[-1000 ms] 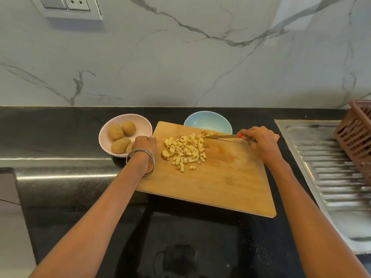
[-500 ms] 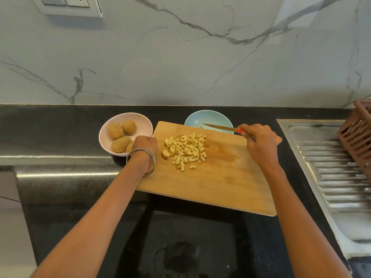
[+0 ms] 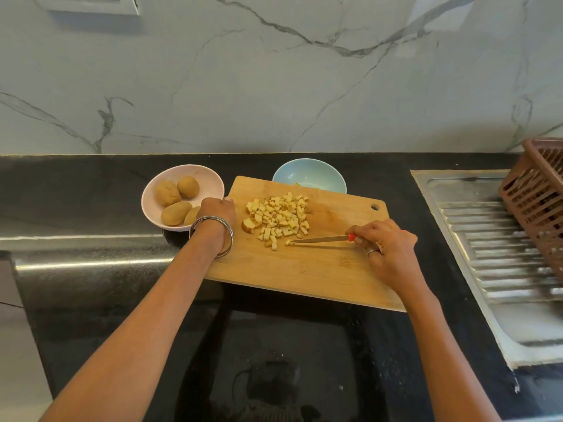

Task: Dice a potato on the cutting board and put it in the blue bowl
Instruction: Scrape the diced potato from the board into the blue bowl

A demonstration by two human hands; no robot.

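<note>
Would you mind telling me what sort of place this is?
Most likely a home kitchen: a black counter against a marble wall, a steel sink drainboard, and a cutting board with diced potato.

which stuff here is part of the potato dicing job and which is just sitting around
In use: diced potato, cutting board, knife, blue bowl, left hand, right hand.
Lying about: pink bowl of whole potatoes, brown basket, sink drainer.
</note>
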